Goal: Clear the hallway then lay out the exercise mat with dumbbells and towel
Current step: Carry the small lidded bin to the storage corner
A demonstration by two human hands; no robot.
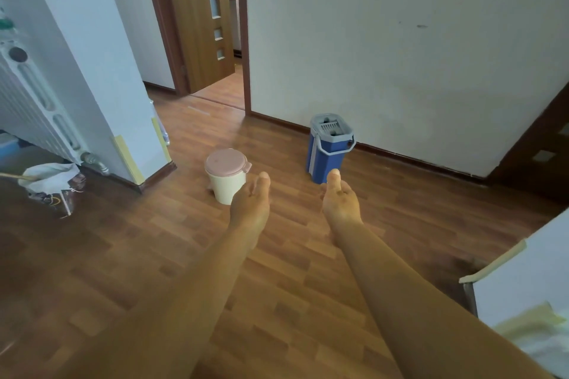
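Observation:
Two items stand on the wooden hallway floor ahead of me. A small cream bin with a pink lid [226, 175] is left of centre. A blue mop bucket with a grey top and handle [329, 148] stands near the white wall. Both my arms stretch forward. My left hand [251, 203] is flat and empty, its fingertips just right of the bin. My right hand [340, 200] is also flat and empty, its fingertips in front of the bucket's base. Neither hand touches anything. No mat, dumbbells or towel are in view.
A white wall corner [135, 144] with tape juts out on the left, with a radiator [34, 101] and a bag with white cloth [52, 188] behind it. An open wooden door [200, 24] lies ahead. A white surface [529, 286] is at the right edge.

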